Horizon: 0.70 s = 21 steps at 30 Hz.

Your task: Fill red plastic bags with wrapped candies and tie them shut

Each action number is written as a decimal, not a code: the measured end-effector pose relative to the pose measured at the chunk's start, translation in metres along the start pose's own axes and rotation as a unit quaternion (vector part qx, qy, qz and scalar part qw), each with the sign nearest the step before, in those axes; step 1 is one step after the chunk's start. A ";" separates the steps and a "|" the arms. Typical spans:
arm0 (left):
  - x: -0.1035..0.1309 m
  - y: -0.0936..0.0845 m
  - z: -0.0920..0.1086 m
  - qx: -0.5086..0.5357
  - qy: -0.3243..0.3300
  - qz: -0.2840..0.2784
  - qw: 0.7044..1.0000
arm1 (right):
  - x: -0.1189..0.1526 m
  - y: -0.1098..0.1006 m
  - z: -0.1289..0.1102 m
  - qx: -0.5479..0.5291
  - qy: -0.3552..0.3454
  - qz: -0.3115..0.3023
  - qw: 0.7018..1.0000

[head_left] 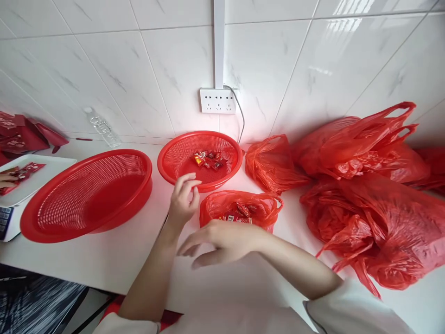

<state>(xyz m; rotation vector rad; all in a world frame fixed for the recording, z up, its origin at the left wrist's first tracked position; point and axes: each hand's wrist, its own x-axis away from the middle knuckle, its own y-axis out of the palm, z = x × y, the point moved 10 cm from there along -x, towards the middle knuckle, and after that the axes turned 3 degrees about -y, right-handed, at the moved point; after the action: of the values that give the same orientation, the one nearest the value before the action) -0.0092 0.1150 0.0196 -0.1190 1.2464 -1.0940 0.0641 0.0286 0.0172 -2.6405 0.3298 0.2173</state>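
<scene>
My left hand (184, 199) is raised at the near rim of the smaller red basket (168, 160), its fingers curled loosely and apart, with nothing seen in them. Several small wrapped packets (208, 160) lie inside that basket. My right hand (222, 241) reaches across to the left, slightly blurred, fingers spread and holding nothing visible. It is in front of an open red plastic bag (212, 202) and hides part of it. More wrapped packets (245, 211) show inside the bag.
A large red basket (139, 199) stands to the left. Full red bags (389, 222) are piled on the right, with a smaller one (271, 162) beside them. At far left, another person's hand (7, 180) touches packets on a white tray (64, 162). A clear bottle (102, 127) lies near the wall.
</scene>
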 end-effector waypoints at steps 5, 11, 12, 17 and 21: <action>0.006 -0.015 -0.002 -0.120 -0.117 -0.112 0.980 | 0.132 -0.097 0.017 0.265 0.200 0.322 0.887; 0.067 0.030 -0.028 -0.122 -0.253 -0.372 0.885 | 0.217 -0.114 0.053 0.377 0.399 0.347 0.760; 0.071 0.035 -0.028 -0.105 -0.250 -0.389 0.880 | 0.222 -0.113 0.059 0.357 0.420 0.334 0.764; 0.040 0.011 -0.011 0.048 -0.248 -0.262 0.931 | 0.227 -0.131 0.030 0.290 0.355 0.423 0.782; -0.008 -0.054 0.013 0.228 -0.217 0.001 0.949 | 0.228 -0.156 -0.050 0.287 0.153 0.588 0.741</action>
<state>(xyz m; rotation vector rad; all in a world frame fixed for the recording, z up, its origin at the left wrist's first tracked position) -0.0304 0.0871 0.0630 -0.0037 0.5824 -1.2470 0.3288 0.0955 0.0810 -1.4959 1.8159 0.0357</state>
